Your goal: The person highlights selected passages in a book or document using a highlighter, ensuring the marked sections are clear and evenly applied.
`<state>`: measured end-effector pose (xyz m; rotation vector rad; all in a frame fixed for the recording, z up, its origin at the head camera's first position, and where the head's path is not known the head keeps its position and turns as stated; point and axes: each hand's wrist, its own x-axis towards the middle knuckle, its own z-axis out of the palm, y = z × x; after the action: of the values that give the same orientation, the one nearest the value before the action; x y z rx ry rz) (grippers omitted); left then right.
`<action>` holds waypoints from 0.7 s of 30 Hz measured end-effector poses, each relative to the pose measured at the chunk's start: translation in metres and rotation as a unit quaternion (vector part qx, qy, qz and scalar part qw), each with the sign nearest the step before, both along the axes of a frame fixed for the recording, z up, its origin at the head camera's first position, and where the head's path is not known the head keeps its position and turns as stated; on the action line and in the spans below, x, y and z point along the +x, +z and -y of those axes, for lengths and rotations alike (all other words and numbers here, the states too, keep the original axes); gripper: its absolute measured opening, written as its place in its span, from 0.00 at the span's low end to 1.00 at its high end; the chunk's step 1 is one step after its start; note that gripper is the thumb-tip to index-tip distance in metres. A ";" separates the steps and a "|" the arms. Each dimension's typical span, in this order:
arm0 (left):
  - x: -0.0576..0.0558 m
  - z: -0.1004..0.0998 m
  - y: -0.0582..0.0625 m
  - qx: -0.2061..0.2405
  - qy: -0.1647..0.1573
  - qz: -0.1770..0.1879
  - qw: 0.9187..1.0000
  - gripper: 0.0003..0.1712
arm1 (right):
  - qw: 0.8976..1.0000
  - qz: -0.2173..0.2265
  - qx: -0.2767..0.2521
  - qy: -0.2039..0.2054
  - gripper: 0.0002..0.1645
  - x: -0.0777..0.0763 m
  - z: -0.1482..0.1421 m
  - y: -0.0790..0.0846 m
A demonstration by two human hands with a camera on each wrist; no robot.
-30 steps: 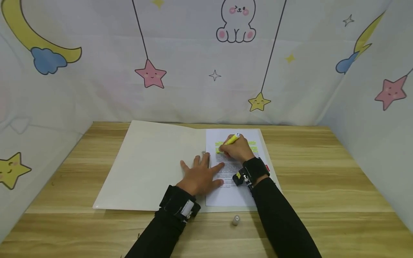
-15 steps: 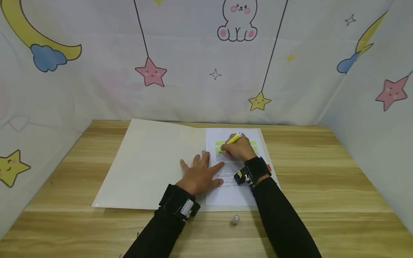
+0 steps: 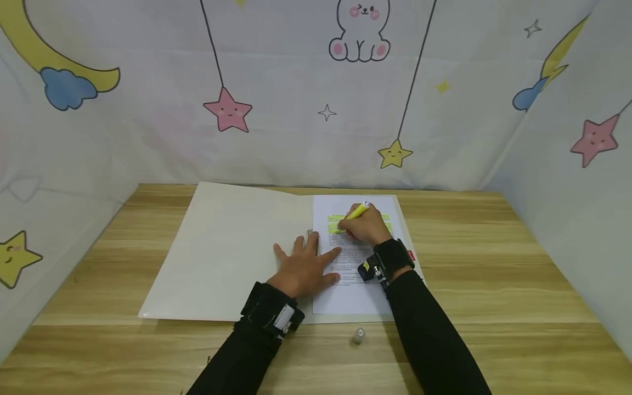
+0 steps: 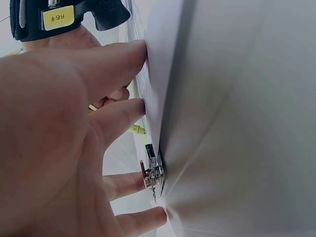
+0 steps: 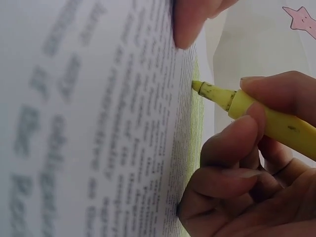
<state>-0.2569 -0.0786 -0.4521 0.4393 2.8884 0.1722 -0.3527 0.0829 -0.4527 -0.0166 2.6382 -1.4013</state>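
A yellow highlighter [image 5: 291,129] is pinched between the thumb and fingers of my right hand [image 3: 366,226]. In the right wrist view its tip [image 5: 196,85] meets the printed sheet [image 3: 345,302], where yellow-marked lines cover the upper part of the text. My left hand [image 3: 302,270] rests with spread fingers along the sheet's left side and the folder's fold. Close to its fingertips is a metal clip [image 4: 154,173] at the fold. The white folder [image 3: 227,252] lies spread out beneath the sheet.
A small greyish cap [image 3: 359,335] stands on the wooden table [image 3: 494,285] in front of the folder. A red tab [image 3: 411,255] shows at the folder's right edge. White cloth walls [image 3: 276,148] with cartoon prints enclose the table's back and sides.
My right hand has slid slightly rightward over the sheet with the highlighter. The left hand stays in place on the sheet; the head view has shifted a little.
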 end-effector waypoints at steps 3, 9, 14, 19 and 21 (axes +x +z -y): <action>0.000 0.000 0.000 -0.001 0.001 0.004 1.000 0.34 | 1.000 0.001 0.007 -0.002 0.10 0.000 -0.001 0.001; 0.000 0.000 0.002 0.000 0.000 0.004 1.000 0.34 | 1.000 -0.001 0.012 0.002 0.10 -0.001 -0.002 0.003; 0.000 -0.002 0.001 0.002 0.001 0.006 1.000 0.34 | 1.000 0.002 0.023 -0.002 0.10 0.000 -0.005 0.003; 0.000 -0.002 0.000 0.001 0.004 0.006 1.000 0.35 | 1.000 0.002 0.026 0.000 0.11 -0.001 -0.006 0.003; -0.001 -0.002 0.000 0.001 0.004 0.003 1.000 0.35 | 0.999 0.002 0.032 0.001 0.11 -0.001 -0.007 0.003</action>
<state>-0.2574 -0.0769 -0.4526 0.4282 2.8844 0.1776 -0.3540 0.0897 -0.4499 -0.0080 2.6779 -1.3146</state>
